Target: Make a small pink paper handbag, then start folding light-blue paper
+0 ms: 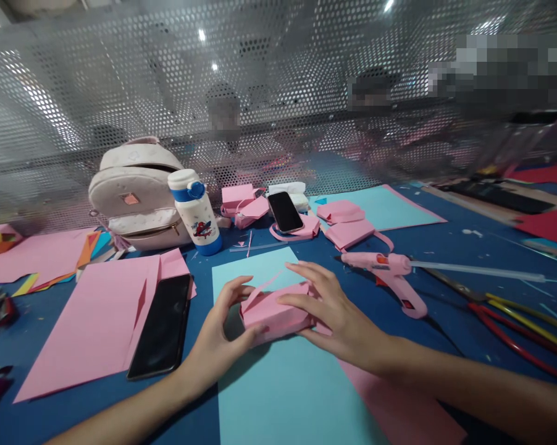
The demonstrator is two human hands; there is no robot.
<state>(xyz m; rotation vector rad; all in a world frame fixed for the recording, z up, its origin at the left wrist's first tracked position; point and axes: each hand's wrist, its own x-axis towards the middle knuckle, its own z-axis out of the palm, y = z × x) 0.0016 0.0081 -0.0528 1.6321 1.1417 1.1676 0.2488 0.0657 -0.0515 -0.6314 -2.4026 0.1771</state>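
Observation:
A small pink paper box [272,312] with a thin pink strip sticking up from it rests on a light blue sheet [283,377] in front of me. My left hand [223,334] cups its left end, fingers curled round it. From the right, my right hand [327,309] lies over the top and right side of the box, fingers pressed on the paper. Both hands hold the box.
A black phone [162,327] lies on pink sheets [93,321] to the left. A pink glue gun [389,275] and scissors [501,309] lie to the right. Behind are a white bottle [196,211], a pale backpack [134,191], a second phone [285,212], more pink paper pieces [347,222] and a perforated metal screen [260,93].

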